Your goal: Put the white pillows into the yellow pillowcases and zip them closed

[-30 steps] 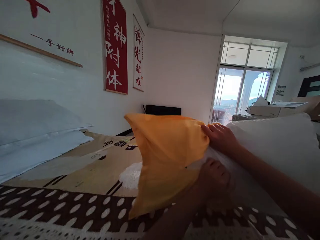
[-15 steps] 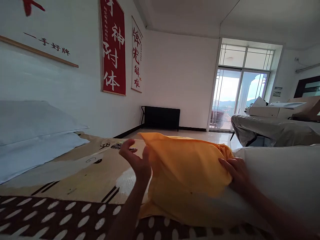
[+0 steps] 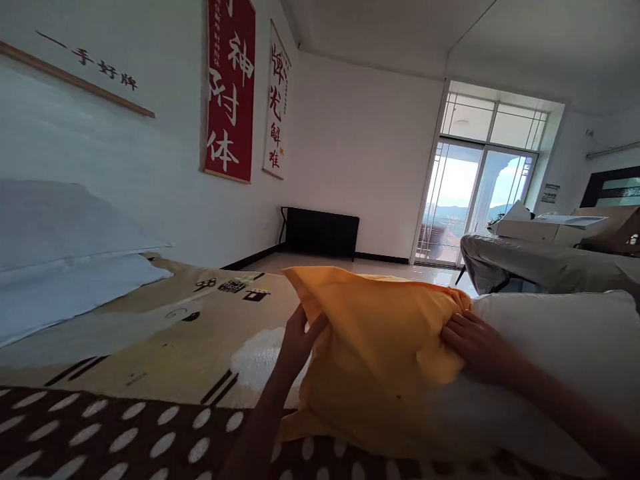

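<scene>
Left hand: fingers pinch yellow pillowcase at its left edge | Right hand: fingers clutch its bunched opening against white pillow | Both on bed

"一手好牌" on the white wall banner, "神附体" on the red scroll

Pillowcase — showing plain orange-yellow; pillow showing white. Bedspread — showing dark brown with white dots. Wall scroll showing red with white characters.
</scene>
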Action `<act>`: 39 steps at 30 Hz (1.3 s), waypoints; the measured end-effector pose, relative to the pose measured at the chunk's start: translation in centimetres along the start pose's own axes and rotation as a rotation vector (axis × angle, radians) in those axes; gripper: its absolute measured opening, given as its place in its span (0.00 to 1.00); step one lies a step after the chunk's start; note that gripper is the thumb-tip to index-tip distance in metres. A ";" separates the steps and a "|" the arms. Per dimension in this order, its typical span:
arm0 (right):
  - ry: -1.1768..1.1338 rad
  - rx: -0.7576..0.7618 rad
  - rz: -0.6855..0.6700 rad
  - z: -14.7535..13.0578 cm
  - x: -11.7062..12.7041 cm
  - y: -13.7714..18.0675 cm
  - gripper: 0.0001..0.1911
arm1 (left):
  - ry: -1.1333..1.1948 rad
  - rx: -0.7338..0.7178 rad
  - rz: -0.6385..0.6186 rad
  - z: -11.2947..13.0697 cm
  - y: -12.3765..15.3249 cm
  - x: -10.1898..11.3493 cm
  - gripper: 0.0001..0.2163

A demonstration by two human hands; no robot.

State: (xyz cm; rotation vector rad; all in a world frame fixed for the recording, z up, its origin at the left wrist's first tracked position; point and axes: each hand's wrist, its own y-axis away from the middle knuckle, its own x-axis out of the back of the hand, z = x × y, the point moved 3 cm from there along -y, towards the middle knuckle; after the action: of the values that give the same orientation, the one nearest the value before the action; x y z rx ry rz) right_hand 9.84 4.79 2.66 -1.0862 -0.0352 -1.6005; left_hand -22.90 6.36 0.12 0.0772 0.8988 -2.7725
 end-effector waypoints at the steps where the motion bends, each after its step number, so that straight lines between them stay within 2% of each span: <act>1: -0.035 -0.049 -0.104 0.1 0.9 -0.6 0.10 | -0.078 -0.006 -0.010 0.1 0.2 0.0 0.24; 3: -0.136 -0.080 -0.257 -0.1 3.2 -1.6 0.11 | -0.210 -0.024 -0.014 0.4 0.5 -0.2 0.23; 5: -0.290 -0.061 -0.301 -0.7 5.9 -3.0 0.07 | -0.286 -0.037 -0.002 0.7 0.9 -0.5 0.21; 7: -0.405 -0.101 -0.171 -1.2 8.0 -5.1 0.07 | -0.331 -0.061 0.017 1.0 1.1 -0.8 0.20; 9: -0.372 -0.216 0.080 -1.5 9.0 -7.5 0.13 | -0.364 -0.145 0.066 1.6 1.2 -0.9 0.18; 11: -0.283 -0.299 0.255 -2.2 8.3 -9.7 0.19 | -0.388 -0.242 0.123 2.1 1.3 -0.7 0.17; 13: -0.272 -0.320 0.281 -3.2 6.6 -11.8 0.19 | -0.419 -0.270 0.144 2.4 1.4 -0.5 0.15; 16: -0.322 -0.322 0.280 -4.6 4.2 -14.0 0.14 | -0.465 -0.231 0.164 2.6 1.6 -0.2 0.13; 19: -0.314 -0.342 0.341 -5.3 3.3 -15.2 0.10 | -0.482 -0.189 0.226 2.7 1.9 0.1 0.16; 25: -0.309 -0.272 0.491 -4.7 2.7 -15.5 0.16 | -0.382 -0.108 0.292 1.8 1.7 0.8 0.20; 29: -0.366 -0.337 0.572 -3.6 2.3 -15.2 0.17 | -0.004 0.028 0.233 -0.2 0.7 1.5 0.20; 32: -0.378 -0.380 0.532 -3.7 2.4 -15.5 0.17 | 0.231 0.089 0.220 -1.3 0.3 1.6 0.22; 35: -0.327 -0.352 0.475 -5.1 3.4 -16.0 0.12 | 0.217 0.063 0.204 -1.3 0.2 1.9 0.22; 39: -0.292 -0.184 0.483 -8.0 5.1 -16.8 0.09 | -0.003 -0.083 0.206 -0.1 0.4 3.3 0.20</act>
State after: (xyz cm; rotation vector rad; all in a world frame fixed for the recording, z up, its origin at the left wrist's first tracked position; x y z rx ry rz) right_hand -7.88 2.53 9.82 -1.3458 0.1714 -1.0213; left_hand -25.97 5.42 -0.59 0.1434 0.9472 -2.5426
